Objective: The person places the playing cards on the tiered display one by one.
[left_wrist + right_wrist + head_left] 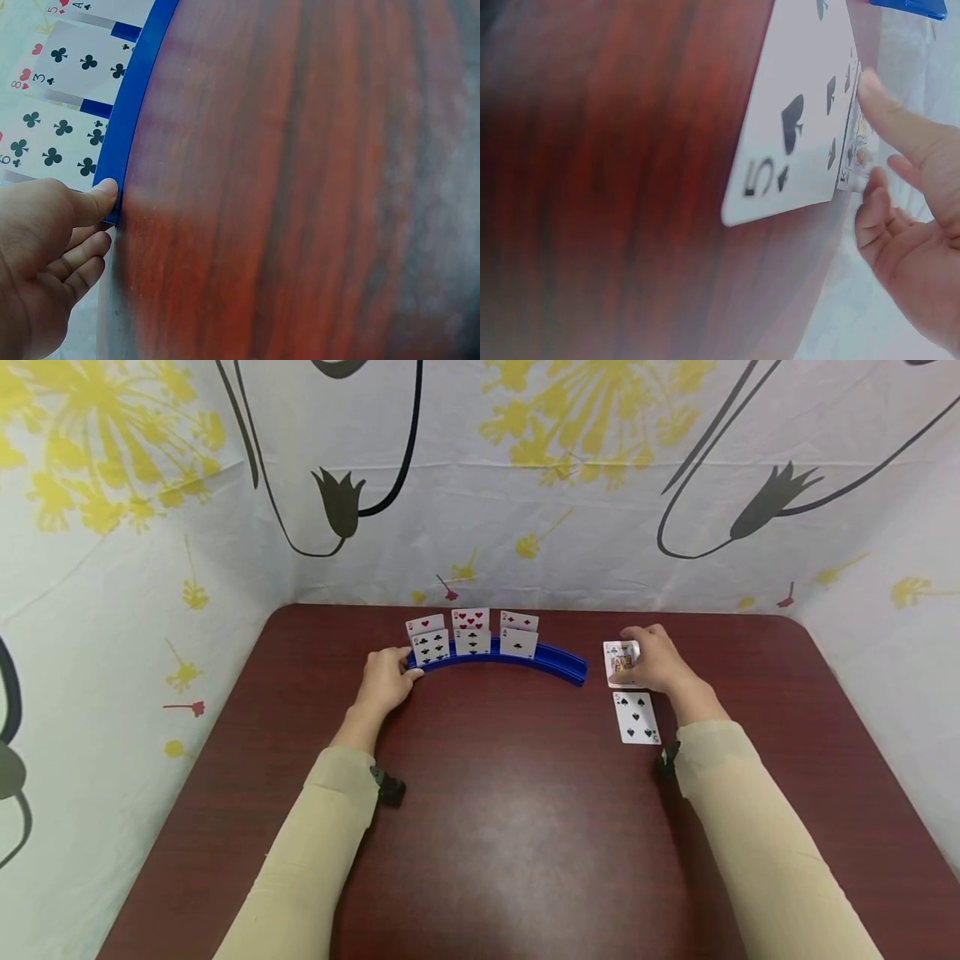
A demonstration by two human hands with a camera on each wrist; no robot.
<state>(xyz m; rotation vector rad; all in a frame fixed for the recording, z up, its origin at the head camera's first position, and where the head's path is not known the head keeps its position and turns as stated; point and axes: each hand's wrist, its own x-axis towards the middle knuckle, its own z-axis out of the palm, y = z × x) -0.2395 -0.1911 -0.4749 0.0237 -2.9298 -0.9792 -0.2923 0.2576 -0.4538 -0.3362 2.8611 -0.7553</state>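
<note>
A curved blue card holder (551,662) stands toward the back of the table with playing cards upright in two rows. Its front row shows the six of clubs (431,647), three of clubs (472,642) and ace of clubs (519,643); red cards, one the eight of hearts (471,615), rise behind. My left hand (386,678) grips the holder's left end, thumb (105,193) on the front. At the right, my right hand (656,662) holds a king card (619,662) at its edges, fingers at the far side, thumb at the near one. Below it the five of spades (636,718) lies face up.
The dark red-brown wooden table (487,810) has rounded far corners. A white cloth (420,552) with yellow and grey flower prints hangs behind it and along both sides. Each wrist carries a small black camera, such as the left wrist camera (390,789).
</note>
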